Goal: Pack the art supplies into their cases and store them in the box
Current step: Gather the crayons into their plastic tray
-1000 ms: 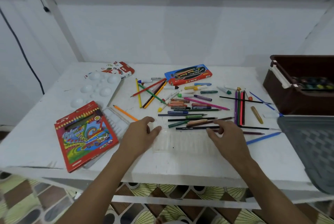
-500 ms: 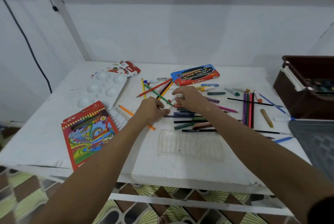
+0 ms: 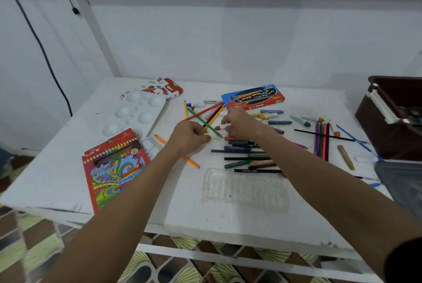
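Since 1 second ago both hands have left the clear plastic tray [image 3: 245, 188] near the table's front edge and reached forward into the loose pile of supplies at the middle of the white table [image 3: 57, 168]. The left hand [image 3: 189, 137] now lies knuckles-up with its fingers curled in, pinching a small yellow piece [image 3: 206, 134] at the fingertips; what that piece is cannot be told. The right hand [image 3: 239, 124] sits just beside it, a little farther back, fingers bent down onto a red-capped crayon [image 3: 220, 127], though whether they grasp it cannot be told. Both forearms stretch straight in from the front edge, the right one crossing above the tray's right end. A green pencil [image 3: 205, 122] runs diagonally between the 2 hands, and an orange pencil [image 3: 191, 161] passes under the left wrist. The colour pencil case [image 3: 114, 168] lies at the front left, the oil pastels case [image 3: 167, 88] at the back left, the blue and red case [image 3: 253, 97] at the back middle. The brown box [image 3: 388, 127] stands at the right edge.
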Action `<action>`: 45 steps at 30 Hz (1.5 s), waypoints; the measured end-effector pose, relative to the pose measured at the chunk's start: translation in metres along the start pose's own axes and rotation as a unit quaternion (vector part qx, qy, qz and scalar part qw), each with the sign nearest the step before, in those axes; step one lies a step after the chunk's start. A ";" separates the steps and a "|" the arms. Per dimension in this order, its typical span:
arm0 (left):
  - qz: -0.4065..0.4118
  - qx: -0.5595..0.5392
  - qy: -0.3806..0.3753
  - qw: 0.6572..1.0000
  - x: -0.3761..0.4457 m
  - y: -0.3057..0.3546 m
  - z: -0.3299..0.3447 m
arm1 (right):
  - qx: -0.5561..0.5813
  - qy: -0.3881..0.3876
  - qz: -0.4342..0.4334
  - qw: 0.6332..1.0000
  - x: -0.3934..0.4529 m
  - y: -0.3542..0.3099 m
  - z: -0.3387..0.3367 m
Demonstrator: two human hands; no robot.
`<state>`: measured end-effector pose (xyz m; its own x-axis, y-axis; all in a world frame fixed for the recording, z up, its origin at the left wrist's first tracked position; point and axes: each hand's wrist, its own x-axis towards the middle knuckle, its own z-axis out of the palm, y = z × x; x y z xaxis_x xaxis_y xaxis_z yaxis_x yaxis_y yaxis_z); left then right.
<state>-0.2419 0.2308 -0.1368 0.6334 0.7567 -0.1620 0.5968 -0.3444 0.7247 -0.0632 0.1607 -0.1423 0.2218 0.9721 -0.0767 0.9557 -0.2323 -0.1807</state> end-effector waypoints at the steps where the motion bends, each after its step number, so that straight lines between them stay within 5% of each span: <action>1: -0.010 -0.042 0.004 0.999 -0.002 0.001 -0.004 | 0.005 0.005 0.005 1.000 -0.002 0.000 -0.003; 9: 0.000 -0.201 0.024 0.979 -0.045 0.010 -0.026 | 0.221 0.028 0.078 0.972 -0.074 -0.028 -0.039; 16: -0.002 -0.137 -0.071 0.988 -0.084 0.000 -0.009 | 0.369 -0.069 0.120 0.919 -0.131 -0.065 -0.017; 27: 0.035 0.023 -0.084 0.996 -0.085 -0.012 0.009 | 0.442 -0.012 0.194 0.876 -0.143 -0.087 0.016; 45: 0.053 0.033 -0.091 0.994 -0.084 -0.032 0.016 | 0.256 0.036 0.093 0.962 -0.152 -0.089 0.035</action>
<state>-0.3069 0.1692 -0.1573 0.7700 0.6028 -0.2092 0.5486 -0.4579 0.6995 -0.1887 0.0328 -0.1488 0.4104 0.9074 -0.0906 0.6816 -0.3712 -0.6306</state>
